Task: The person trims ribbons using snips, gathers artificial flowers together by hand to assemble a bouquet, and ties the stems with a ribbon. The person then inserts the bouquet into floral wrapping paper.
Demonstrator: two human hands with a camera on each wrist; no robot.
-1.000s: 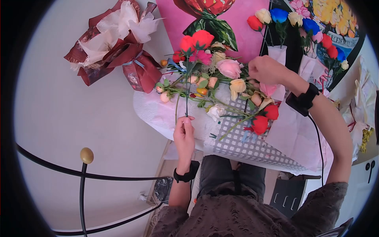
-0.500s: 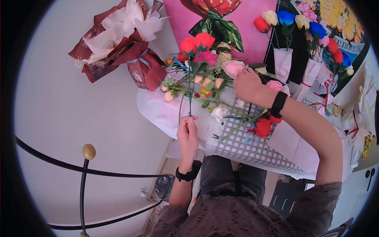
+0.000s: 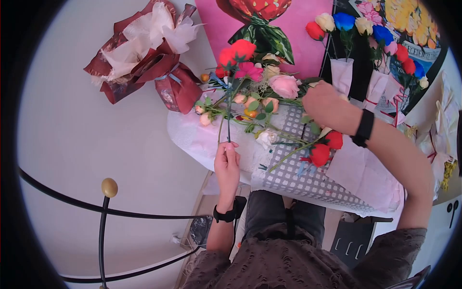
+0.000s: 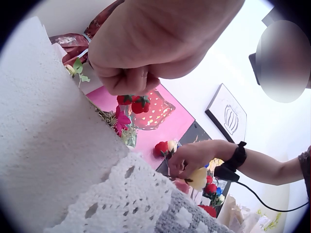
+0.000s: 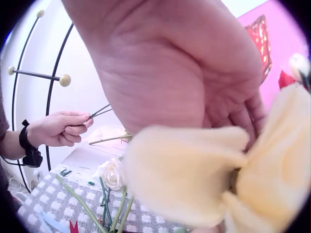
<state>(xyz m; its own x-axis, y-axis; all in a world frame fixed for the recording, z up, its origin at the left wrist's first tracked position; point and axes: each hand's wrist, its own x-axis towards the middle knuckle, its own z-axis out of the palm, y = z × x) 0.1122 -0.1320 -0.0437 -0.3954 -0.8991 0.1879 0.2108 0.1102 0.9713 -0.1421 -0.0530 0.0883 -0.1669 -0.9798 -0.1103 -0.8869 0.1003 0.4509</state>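
Between its thumb and fingers my left hand pinches the lower ends of thin dark stems, with two red roses upright at their tops. The right wrist view shows the same left hand on the stems. Above the right part of the flower pile, my right hand has its fingers curled round a pale yellow flower, its large petals close under the palm; the fingertips' hold on the stem is hidden. In the left wrist view, this flower hangs below the right hand.
Loose flowers, among them a pink rose, a white rose and red roses, lie on the checked cloth. A dark red wrapped bouquet stands back left. Paper-wrapped roses stand back right; pink paper lies nearer.
My right hand moved left over the pile, then back right. The pale yellow flower left of it no longer shows on the pile. My left hand has stayed nearly still, holding the stems.
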